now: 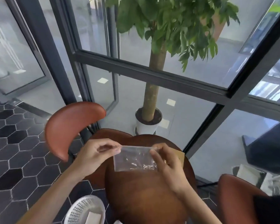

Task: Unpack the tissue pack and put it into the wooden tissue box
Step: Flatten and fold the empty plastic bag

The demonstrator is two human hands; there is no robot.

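Fingers (pixel 115 148) pinching clear, seemingly unlabelled wrapper (pixel 134 159)

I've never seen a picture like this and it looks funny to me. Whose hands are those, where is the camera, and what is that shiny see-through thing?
There is only one picture, and no machine in it. The camera sits on a person's head and looks down, so you see that person's own two arms reaching forward. The wide lens bends the edges, which is why it looks funny.

The left hand and the right hand each pinch a top corner of a clear plastic wrapper and hold it above a round brown table. It looks empty, though I cannot be sure.

Peeking out behind the right hand is a corner of a light wooden box on the table. On the floor, lower left, stands a white basket. A brown chair and a potted tree are nearby.
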